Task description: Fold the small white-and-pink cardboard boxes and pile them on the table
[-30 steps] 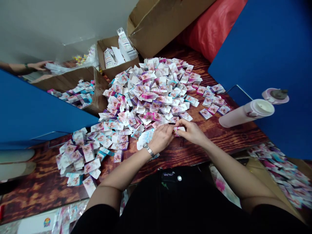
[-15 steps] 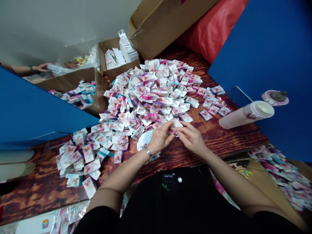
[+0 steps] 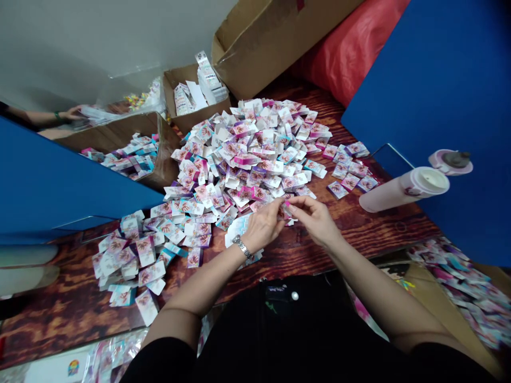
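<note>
Between my two hands is a small printed carton [image 3: 286,211] with a pink edge, partly covered by my fingers. My left hand [image 3: 263,226], with a metal watch at the wrist, is closed on its left side. From the right, my right hand [image 3: 313,218] pinches it between thumb and fingers. Under and beside my left wrist lie flat light-blue printed cardboard pieces [image 3: 236,229] on the wooden table [image 3: 355,226]. Just beyond my hands rises a large heap of small folding cartons [image 3: 247,154], many with flaps standing up.
Closed cartons [image 3: 350,182] lie right of the heap. A pink bottle [image 3: 403,190] with its lid off stands near the blue panel [image 3: 447,106]. Cardboard boxes [image 3: 191,119] stand behind. At far left, another person's hand [image 3: 74,113] touches clear plastic. More cartons [image 3: 463,287] fill a box lower right.
The white flap that stood up on the carton between my hands no longer shows; a pink edge is visible there now. My right fingers have shifted slightly over it.
</note>
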`<state>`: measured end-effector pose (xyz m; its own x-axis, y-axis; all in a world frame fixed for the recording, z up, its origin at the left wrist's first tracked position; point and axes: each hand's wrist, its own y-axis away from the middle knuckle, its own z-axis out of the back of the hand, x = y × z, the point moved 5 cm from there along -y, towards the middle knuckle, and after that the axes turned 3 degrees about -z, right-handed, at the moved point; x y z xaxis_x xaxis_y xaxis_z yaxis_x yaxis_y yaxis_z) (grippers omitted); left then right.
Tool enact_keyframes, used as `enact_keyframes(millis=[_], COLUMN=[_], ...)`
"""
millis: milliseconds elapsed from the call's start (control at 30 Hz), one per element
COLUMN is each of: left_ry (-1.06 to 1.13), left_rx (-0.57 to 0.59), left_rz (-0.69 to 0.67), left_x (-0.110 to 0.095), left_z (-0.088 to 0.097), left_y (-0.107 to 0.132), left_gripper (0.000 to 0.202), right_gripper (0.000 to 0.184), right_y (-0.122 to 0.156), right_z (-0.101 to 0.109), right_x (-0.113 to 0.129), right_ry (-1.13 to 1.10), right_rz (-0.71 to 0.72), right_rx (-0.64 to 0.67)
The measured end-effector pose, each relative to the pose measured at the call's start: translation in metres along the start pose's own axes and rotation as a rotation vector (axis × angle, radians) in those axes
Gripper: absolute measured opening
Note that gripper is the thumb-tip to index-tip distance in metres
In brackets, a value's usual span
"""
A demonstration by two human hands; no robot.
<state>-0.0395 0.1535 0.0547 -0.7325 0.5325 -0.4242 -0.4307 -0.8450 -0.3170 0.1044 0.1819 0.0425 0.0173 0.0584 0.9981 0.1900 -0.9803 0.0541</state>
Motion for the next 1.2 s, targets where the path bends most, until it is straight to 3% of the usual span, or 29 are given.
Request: enact_keyframes(millis=[100, 200, 333, 467, 567, 667, 733, 800, 867, 933, 1000, 1067, 1200], left_ry=[-0.019, -0.058, -0.118, -0.171, -0.205, -0.22, -0.199, -0.155, -0.133, -0.115, -0.091, -0.059, -0.003], left_rx=[0.005, 0.025, 0.032, 0.031, 0.07, 0.121, 0.048, -0.151, -0.331, -0.384, -0.327, -0.22, -0.005], left_rz=[0.029, 0.025, 0.035, 0.035, 0.034, 0.036, 0.046, 0.067, 0.071, 0.035, -0.035, -0.102, -0.127], left_x=[0.001, 0.0, -0.002, -0.006, -0.004, 0.006, 0.013, 0.018, 0.018, 0.014, 0.009, 0.007, 0.01], left_z=[-0.004, -0.005, -0.002, -0.003, -0.01, -0.006, 0.016, 0.051, 0.083, 0.094, 0.082, 0.056, 0.0], left_y=[0.001, 0.001, -0.002, -0.002, -0.001, -0.011, -0.028, -0.047, -0.06, -0.062, -0.055, -0.039, -0.007], left_gripper=[0.069, 0.068, 0.072, 0.073, 0.072, 0.068, 0.07, 0.083, 0.095, 0.092, 0.079, 0.064, 0.049], right_gripper=[0.022, 0.016, 0.027, 0.037, 0.037, 0.036, 0.038, 0.036, 0.031, 0.028, 0.03, 0.034, 0.036], right_y=[0.002, 0.011, 0.026, 0.04, 0.041, 0.027, 0.015, 0.004, -0.004, -0.006, -0.004, 0.0, 0.001], right_z=[0.001, -0.003, -0.016, -0.028, -0.028, -0.015, -0.001, 0.013, 0.018, 0.015, 0.01, 0.008, 0.007], right_x=[0.009, 0.026, 0.036, 0.026, 0.017, 0.007, 0.0, -0.008, -0.017, -0.03, -0.043, -0.052, -0.06], right_ry=[0.176, 0.498, 0.722, 0.887, 0.877, 0.71, 0.566, 0.525, 0.643, 0.865, 1.111, 1.304, 1.402], right_rz=[0.067, 0.264, 0.541, 0.741, 0.702, 0.493, 0.357, 0.292, 0.276, 0.26, 0.234, 0.208, 0.184], right_rx=[-0.052, -0.107, -0.143, -0.177, -0.15, -0.087, -0.104, -0.137, -0.076, 0.079, 0.206, 0.24, 0.26])
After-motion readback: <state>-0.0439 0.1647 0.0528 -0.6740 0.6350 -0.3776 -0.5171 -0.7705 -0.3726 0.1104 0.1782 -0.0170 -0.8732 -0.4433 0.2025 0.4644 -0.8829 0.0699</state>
